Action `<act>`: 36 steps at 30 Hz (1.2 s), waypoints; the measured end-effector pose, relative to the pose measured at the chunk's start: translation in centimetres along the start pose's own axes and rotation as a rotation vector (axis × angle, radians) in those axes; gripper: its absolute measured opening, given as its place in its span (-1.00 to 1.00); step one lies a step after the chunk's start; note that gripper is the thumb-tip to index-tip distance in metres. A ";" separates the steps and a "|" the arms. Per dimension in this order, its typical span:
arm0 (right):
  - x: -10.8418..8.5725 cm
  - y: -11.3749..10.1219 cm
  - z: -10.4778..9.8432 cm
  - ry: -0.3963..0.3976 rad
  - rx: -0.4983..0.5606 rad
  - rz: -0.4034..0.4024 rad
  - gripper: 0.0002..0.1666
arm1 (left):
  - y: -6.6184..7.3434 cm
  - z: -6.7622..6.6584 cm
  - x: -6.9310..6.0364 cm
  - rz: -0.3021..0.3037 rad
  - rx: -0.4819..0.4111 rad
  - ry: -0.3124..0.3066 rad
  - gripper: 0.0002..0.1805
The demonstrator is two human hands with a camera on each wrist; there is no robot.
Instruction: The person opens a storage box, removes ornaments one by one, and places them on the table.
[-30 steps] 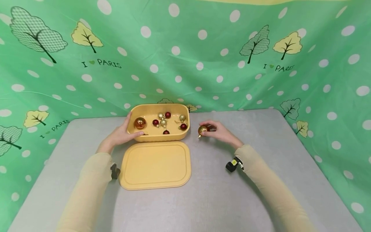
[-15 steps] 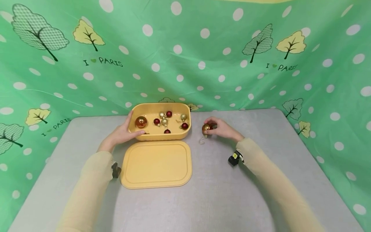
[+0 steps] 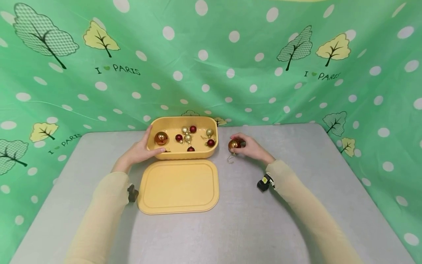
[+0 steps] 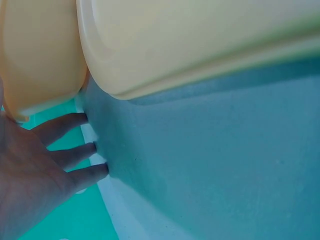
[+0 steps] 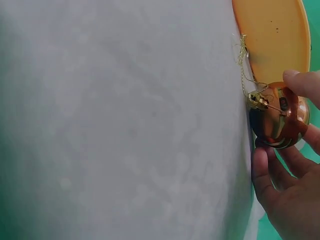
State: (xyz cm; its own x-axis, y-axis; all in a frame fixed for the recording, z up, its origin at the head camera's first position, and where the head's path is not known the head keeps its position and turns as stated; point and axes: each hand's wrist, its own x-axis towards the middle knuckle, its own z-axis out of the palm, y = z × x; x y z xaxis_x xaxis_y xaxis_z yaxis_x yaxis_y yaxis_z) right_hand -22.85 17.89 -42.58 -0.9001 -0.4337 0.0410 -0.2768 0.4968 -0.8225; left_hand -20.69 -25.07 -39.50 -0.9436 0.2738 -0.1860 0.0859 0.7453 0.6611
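Note:
My left hand (image 3: 136, 152) holds the left end of a yellow plastic box (image 3: 184, 156), its thumb over the front rim. In the left wrist view, several fingers (image 4: 75, 152) stretch out straight beside the box, near the table. Away to the right, my right hand (image 3: 250, 147) pinches a large shiny copper-gold Christmas bauble (image 3: 233, 145) between thumb and fingers. The right wrist view shows the bauble's gold cap (image 5: 256, 100) with a thin gold string (image 5: 243, 70) trailing from it.
Inside the box are another large copper bauble (image 3: 161, 138) and several small ones, dark red (image 3: 179, 138) and pale gold (image 3: 188, 138). A yellow lid (image 3: 179, 187) lies flat in front of the box. Behind the grey table (image 3: 250, 220) hangs a green dotted cloth (image 3: 211, 69).
My right hand has turned the bauble and shifted slightly to the right, then slightly back. Its string now shows, hanging towards the table. My left hand keeps its place on the box.

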 end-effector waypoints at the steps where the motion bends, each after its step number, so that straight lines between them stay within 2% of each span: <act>1: 0.0 0.0 0.0 0.003 0.001 0.001 -0.36 | 0.0 0.0 0.0 -0.001 -0.001 -0.001 0.22; 11: -0.4 -0.1 0.0 0.017 0.044 0.025 -0.20 | -0.1 0.0 0.1 0.002 0.014 0.013 0.22; 18: -0.5 0.0 -0.1 0.033 0.124 0.016 -0.21 | -0.2 0.0 0.1 0.010 0.012 0.015 0.22; 24: -1.3 -3.0 -0.8 0.042 0.208 -0.020 -0.27 | -0.1 0.0 0.1 0.006 0.009 0.009 0.22; 31: -1.3 -6.2 -0.2 0.085 0.213 -0.113 -0.31 | -0.2 0.0 0.1 0.004 0.011 0.008 0.22; 36: -1.1 -7.3 0.2 0.088 0.191 -0.121 -0.30 | -0.2 0.0 0.1 0.005 0.008 0.004 0.22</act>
State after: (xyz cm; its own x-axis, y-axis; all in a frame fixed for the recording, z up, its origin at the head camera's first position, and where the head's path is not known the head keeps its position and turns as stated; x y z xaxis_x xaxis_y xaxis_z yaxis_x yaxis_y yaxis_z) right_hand -19.77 14.57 -36.71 -0.8926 -0.4098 0.1881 -0.3230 0.2901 -0.9008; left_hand -20.76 -25.22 -39.66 -0.9444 0.2752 -0.1800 0.0930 0.7486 0.6564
